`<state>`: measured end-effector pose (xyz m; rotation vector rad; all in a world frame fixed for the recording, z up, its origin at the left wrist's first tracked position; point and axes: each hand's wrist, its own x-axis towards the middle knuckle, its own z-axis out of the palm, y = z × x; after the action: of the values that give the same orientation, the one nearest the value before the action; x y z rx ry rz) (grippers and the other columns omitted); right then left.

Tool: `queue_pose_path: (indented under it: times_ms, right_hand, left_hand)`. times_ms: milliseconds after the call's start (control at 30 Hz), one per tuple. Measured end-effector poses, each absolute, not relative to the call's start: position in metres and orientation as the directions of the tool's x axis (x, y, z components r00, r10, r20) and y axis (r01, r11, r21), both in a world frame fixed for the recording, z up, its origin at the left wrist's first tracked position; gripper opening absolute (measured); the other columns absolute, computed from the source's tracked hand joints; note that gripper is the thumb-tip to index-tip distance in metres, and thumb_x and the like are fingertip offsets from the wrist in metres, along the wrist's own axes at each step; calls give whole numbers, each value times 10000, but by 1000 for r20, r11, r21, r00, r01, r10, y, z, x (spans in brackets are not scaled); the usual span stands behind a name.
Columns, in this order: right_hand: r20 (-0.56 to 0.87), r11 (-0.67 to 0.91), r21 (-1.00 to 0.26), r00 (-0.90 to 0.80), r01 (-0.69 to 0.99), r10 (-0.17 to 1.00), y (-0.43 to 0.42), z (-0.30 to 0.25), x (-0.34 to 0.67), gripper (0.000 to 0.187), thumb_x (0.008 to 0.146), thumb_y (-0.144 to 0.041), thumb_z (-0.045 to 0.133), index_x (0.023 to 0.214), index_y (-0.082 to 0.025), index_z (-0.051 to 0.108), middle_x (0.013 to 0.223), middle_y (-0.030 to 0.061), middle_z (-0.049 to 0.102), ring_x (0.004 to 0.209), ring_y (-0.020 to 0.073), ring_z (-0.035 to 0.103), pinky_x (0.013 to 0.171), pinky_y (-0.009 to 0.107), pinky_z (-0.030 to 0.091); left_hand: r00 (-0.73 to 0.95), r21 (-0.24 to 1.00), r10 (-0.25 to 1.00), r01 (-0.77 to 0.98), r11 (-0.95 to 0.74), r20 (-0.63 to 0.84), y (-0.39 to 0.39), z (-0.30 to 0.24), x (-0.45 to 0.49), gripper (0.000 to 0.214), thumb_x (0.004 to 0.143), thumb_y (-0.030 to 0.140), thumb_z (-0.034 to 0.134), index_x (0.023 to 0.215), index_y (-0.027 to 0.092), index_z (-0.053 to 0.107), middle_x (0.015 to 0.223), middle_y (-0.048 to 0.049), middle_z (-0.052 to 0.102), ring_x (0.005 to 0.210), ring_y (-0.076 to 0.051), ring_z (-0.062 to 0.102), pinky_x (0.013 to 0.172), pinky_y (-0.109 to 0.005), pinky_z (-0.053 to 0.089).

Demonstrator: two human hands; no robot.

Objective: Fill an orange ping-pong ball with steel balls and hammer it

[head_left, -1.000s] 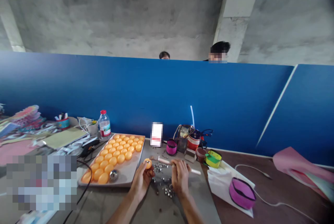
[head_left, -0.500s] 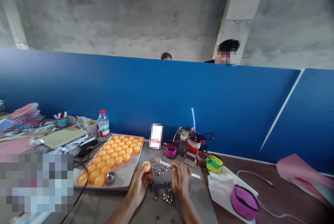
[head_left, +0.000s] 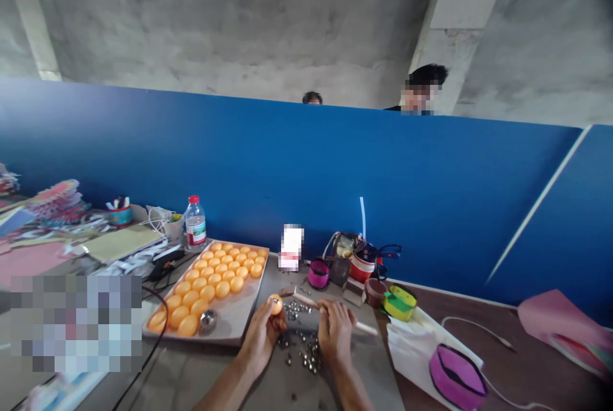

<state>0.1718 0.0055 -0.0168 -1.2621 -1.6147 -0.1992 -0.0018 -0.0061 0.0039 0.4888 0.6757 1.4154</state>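
Observation:
Between the thumb and fingers of my left hand [head_left: 261,336] is an orange ping-pong ball [head_left: 274,304] with a small shiny spot on its upper face. My right hand [head_left: 336,331] is closed around the pale handle of what looks like a flat brush [head_left: 306,299]. The brush's flat end points left, close to the ball; I cannot tell whether they touch. Small shiny metal pieces [head_left: 310,355] lie scattered on the table between and below my hands. Left of my left hand, a white tray [head_left: 233,316] holds rows of orange balls [head_left: 204,290] and one silver ball [head_left: 207,320].
A water bottle [head_left: 195,224] stands behind the tray. Tape rolls, purple [head_left: 318,274] and yellow-green [head_left: 400,304], and a small box [head_left: 354,291] lie beyond my right hand. A larger purple roll [head_left: 457,376] rests on white paper. A blue partition [head_left: 268,168] closes off the back; two people are behind it.
The whole view has shifted slightly, so things appear a little further right. The brush's flat end has come nearer the ball. Both hands keep their hold.

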Motion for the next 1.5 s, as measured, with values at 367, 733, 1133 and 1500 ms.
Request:
queue_pose_path:
  times_ms: [367,733,1133,1500]
  right_hand:
    - [767,86,-425,308,901,564,20,-32,192,257,879,-266,373,901,-175,612,794,93,640,782,250,525,735,372,268]
    - [473,-183,-433,396,882,787,18,-31,194,271,861,-214,399,951,-200,655,939,65,670,898,224,541,822,360,248]
    - [451,-150,-442,364,884,815,20,-31,193,237,826,-199,443,838,-228,678,860,40,697,858,215,569,804,350,247]
    - [460,-196,-458,421,867,782,22,-31,199,258,854,-221,414,943,-209,656,952,67,677,910,227,551,812,351,254]
  left_hand:
    - [52,694,994,-712,108,-100,-8,9,-3,269,701,371,690,758,139,567,623,-18,626,499,-99,553,519,-212,444]
    - [54,696,990,-706,130,-130,-4,2,-5,275,721,381,671,805,138,573,627,-17,623,521,-102,549,536,-224,455]
    - [45,680,985,-718,148,-167,-4,4,-5,289,686,385,696,787,137,588,619,-16,628,508,-97,550,533,-221,459]
    - [22,655,986,-745,127,-166,-2,4,-6,309,660,384,717,791,133,595,616,-17,625,506,-98,546,527,-225,458]
